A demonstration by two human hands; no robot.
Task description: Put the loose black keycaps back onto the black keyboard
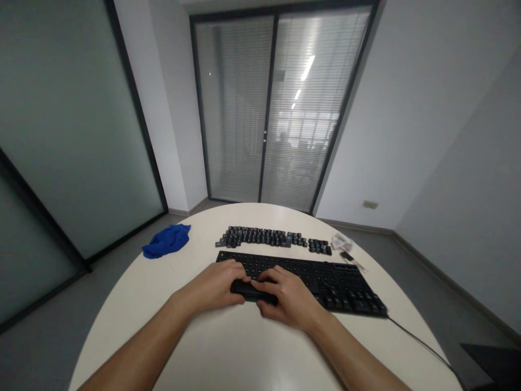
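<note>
A black keyboard (293, 266) lies on the white round table (211, 347), many of its keys off on the left and keys still seated at the right end. My left hand (222, 282) rests on its front left part, fingers bent round the front edge. Beside it, my right hand (283, 296) has thumb and fingers closed on a long black piece (254, 290) at the keyboard's front edge, which my left hand also touches. Whether that piece is loose or part of the frame cannot be made out. Removed keycaps (260, 237) lie in rows behind the keyboard.
A crumpled blue cloth (166, 241) lies at the table's left. Clear plastic (342, 242) and a small black item (346, 255) sit at the back right. A cable (421, 343) runs off the right edge. Glass doors stand beyond the table.
</note>
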